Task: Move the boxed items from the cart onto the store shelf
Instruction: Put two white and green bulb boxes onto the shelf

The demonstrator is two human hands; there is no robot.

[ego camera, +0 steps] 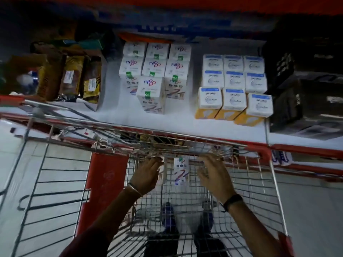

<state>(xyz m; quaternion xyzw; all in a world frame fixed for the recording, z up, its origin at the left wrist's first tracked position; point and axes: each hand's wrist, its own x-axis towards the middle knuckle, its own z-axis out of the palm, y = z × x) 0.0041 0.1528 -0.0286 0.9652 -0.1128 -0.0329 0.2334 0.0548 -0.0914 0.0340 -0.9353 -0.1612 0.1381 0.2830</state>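
Observation:
Both my hands reach down into the wire cart (256, 184). A white box with coloured print (181, 171) stands at the cart's far end between them. My left hand (147, 173) lies over another box at the left, of which only an edge shows; whether it grips it I cannot tell. My right hand (215, 175) hovers to the right of the middle box, fingers spread, holding nothing. On the white shelf (115, 112) beyond the cart stand several matching white boxes (151, 93) in stacked rows.
A second group of white boxes with blue tops and yellow bases (233, 89) stands right of them. Brown and yellow packets (72, 78) fill the shelf's left end, dark goods (300, 93) the right. A red panel (105, 186) lines the cart's left side. My feet show through the cart floor.

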